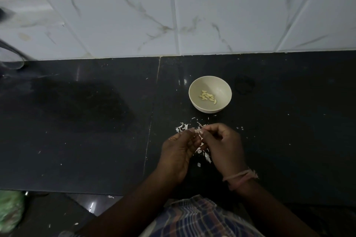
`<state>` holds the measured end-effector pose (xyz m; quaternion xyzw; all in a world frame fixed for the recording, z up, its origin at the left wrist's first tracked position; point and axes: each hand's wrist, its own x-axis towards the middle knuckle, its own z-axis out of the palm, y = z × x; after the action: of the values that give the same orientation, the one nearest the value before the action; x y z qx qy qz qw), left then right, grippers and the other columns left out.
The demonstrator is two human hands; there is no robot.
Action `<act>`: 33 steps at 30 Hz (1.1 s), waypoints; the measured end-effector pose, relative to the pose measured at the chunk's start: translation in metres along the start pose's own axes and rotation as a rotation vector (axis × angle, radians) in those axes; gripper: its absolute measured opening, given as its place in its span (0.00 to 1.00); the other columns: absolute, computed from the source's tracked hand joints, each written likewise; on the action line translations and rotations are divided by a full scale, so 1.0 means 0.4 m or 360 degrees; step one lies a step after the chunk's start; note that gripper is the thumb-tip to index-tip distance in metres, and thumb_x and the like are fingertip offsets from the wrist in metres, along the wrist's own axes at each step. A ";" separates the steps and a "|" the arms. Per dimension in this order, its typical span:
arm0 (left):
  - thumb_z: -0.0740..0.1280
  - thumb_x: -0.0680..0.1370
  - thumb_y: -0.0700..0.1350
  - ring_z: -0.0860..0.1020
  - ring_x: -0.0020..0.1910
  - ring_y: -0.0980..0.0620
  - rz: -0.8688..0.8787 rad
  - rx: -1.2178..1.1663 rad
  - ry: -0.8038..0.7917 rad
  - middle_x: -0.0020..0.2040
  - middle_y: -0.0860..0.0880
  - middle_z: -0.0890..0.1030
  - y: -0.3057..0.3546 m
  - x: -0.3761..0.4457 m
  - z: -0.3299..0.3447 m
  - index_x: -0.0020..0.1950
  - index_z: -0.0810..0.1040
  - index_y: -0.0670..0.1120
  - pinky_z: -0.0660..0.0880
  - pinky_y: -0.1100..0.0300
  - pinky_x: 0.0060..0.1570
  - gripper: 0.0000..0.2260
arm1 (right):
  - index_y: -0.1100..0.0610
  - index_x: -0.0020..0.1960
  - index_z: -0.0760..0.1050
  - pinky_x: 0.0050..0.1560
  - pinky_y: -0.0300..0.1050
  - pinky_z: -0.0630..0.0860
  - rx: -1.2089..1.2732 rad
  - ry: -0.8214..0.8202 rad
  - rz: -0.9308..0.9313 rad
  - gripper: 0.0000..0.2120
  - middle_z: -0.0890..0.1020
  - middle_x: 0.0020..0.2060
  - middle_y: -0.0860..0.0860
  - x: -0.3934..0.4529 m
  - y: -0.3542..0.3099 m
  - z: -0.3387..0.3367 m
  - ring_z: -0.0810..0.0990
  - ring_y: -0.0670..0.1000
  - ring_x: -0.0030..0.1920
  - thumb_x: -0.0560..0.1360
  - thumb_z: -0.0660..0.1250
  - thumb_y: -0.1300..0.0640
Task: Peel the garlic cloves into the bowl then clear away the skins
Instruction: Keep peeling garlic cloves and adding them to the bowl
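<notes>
Left hand [178,148] and right hand [221,142] pinch what looks like a garlic clove [197,131] above skins [207,157]; peeled cloves [208,96] lie in bowl [221,86].

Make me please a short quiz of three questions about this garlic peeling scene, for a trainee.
1. True or false: the bowl is empty.
2. Where do most garlic skins lie? A) inside the bowl B) on the black counter near the hands C) on the white wall tiles
3. Which wrist wears a thread band?

Key:
1. False; peeled garlic cloves lie in it.
2. B
3. The right one. Both the left hand and right hand pinch a garlic clove between them.
</notes>
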<state>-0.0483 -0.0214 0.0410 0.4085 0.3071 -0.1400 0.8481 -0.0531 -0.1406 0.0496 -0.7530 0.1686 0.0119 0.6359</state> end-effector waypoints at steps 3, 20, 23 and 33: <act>0.67 0.80 0.34 0.83 0.36 0.52 0.0015 0.0056 0.0010 0.40 0.42 0.84 -0.004 -0.011 0.005 0.49 0.82 0.35 0.82 0.63 0.39 0.05 | 0.56 0.46 0.83 0.39 0.42 0.82 0.0019 0.0021 0.0047 0.03 0.86 0.38 0.51 0.002 0.007 0.002 0.86 0.50 0.39 0.77 0.72 0.63; 0.68 0.79 0.35 0.83 0.38 0.51 0.0045 -0.0022 -0.0029 0.43 0.40 0.84 -0.002 -0.002 -0.010 0.55 0.81 0.33 0.81 0.63 0.41 0.07 | 0.55 0.51 0.85 0.41 0.45 0.83 0.0077 -0.0057 0.0056 0.06 0.87 0.39 0.50 0.001 -0.026 -0.010 0.86 0.50 0.39 0.78 0.69 0.62; 0.68 0.80 0.36 0.83 0.40 0.50 0.0090 0.0080 -0.0097 0.45 0.39 0.84 -0.005 0.002 -0.013 0.56 0.81 0.32 0.83 0.58 0.46 0.09 | 0.58 0.46 0.84 0.37 0.44 0.82 0.0085 -0.0111 0.0044 0.05 0.86 0.36 0.53 -0.005 -0.033 -0.011 0.86 0.55 0.37 0.77 0.70 0.63; 0.68 0.80 0.39 0.80 0.51 0.42 0.0171 0.0230 -0.0220 0.52 0.34 0.83 -0.011 0.010 -0.023 0.58 0.81 0.30 0.80 0.54 0.54 0.12 | 0.54 0.45 0.82 0.38 0.45 0.81 -0.0200 -0.0096 0.0011 0.01 0.85 0.35 0.50 0.001 -0.025 -0.008 0.84 0.49 0.36 0.75 0.73 0.58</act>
<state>-0.0512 -0.0169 0.0316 0.4737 0.2147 -0.1440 0.8419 -0.0507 -0.1425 0.0597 -0.7902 0.1508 0.0474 0.5921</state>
